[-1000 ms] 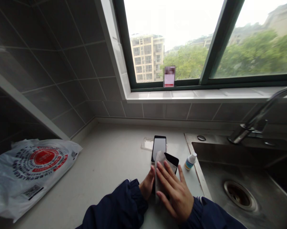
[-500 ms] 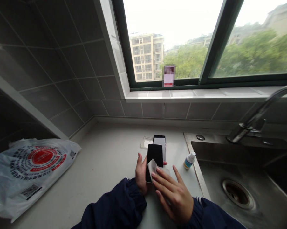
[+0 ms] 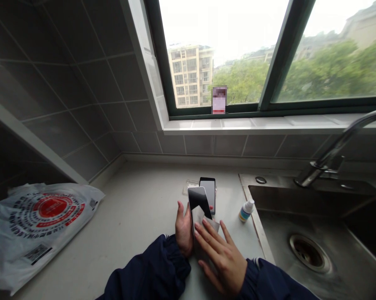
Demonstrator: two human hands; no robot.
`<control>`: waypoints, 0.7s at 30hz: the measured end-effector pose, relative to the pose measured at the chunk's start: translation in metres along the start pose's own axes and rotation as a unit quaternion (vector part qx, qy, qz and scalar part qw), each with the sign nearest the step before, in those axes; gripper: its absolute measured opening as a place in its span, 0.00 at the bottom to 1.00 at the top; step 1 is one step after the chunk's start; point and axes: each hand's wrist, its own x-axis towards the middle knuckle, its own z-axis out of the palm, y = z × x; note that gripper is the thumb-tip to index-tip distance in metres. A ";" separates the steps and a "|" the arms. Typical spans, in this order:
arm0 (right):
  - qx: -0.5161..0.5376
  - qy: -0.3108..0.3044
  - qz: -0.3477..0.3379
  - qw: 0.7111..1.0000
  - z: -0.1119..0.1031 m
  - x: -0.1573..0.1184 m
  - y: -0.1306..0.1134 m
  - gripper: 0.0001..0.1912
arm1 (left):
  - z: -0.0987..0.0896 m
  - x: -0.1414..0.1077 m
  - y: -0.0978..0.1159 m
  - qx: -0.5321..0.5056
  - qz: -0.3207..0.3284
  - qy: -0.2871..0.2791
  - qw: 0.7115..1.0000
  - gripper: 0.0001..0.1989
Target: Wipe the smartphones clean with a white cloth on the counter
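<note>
My left hand (image 3: 184, 229) holds a smartphone (image 3: 196, 196) from underneath, tilted above the counter, its thumb standing out at the left side. Over the lower part of the dark screen lies a thin light-grey cloth (image 3: 198, 213). Pressed flat on that cloth are the fingers of my right hand (image 3: 223, 252), which hides the phone's lower end. Behind the held phone, a second phone (image 3: 210, 190) with a pale screen rests on the counter, partly over a clear phone case (image 3: 188, 191). A small white-capped bottle (image 3: 245, 211) stands to the right.
A steel sink (image 3: 273, 216) with a faucet (image 3: 328, 154) takes up the right side. A printed white plastic bag (image 3: 59, 229) lies at the left on the white counter (image 3: 144, 200). Tiled walls and a window (image 3: 225, 41) rise behind.
The held phone has tilted and its top has swung left. My right hand and the cloth have shifted slightly left across the screen.
</note>
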 end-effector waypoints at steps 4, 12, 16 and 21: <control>0.010 -0.004 0.009 1.000 0.003 0.000 -0.004 0.36 | -0.005 0.000 -0.002 -0.006 -0.044 -0.025 0.999 0.42; -0.018 0.010 0.002 1.000 0.001 -0.001 0.003 0.35 | -0.012 -0.002 -0.012 0.006 -0.108 -0.088 0.990 0.46; -0.038 0.051 0.040 0.997 0.003 -0.002 0.006 0.34 | -0.012 -0.005 -0.017 0.057 -0.068 -0.155 0.984 0.39; -0.047 0.098 0.109 0.988 0.005 -0.003 0.011 0.35 | -0.007 -0.006 -0.016 0.193 0.046 -0.201 0.959 0.36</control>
